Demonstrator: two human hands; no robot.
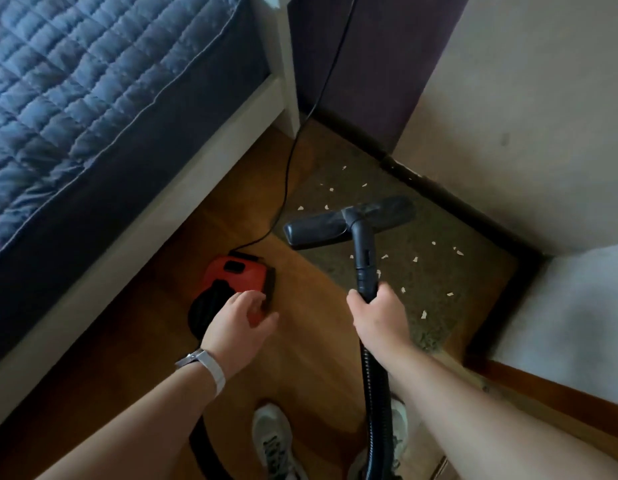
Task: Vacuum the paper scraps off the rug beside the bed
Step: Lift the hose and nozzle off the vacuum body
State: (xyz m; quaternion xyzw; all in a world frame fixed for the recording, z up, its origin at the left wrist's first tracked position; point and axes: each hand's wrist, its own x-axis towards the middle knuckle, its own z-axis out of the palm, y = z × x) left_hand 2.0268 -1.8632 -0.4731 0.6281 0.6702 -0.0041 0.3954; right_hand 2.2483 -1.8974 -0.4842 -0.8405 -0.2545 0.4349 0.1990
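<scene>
Black floor head point(349, 221), crossways on rug point(439, 258)
Wand point(364, 261) points far; right hand point(380, 317) fingers grasp it, left hand point(238, 327) fingers loose over red canister point(231, 275).

Right hand point(378, 317): gripped the black wand point(364, 258).
Floor head point(349, 221): lay on the rug point(439, 265) among paper scraps point(415, 259).
Left hand point(240, 327): hovered open above the red vacuum point(231, 275).

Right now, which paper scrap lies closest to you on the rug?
The scrap just right of the right hand gripping the wand, by the near edge of the rug; every other scrap lies farther up it.
</scene>
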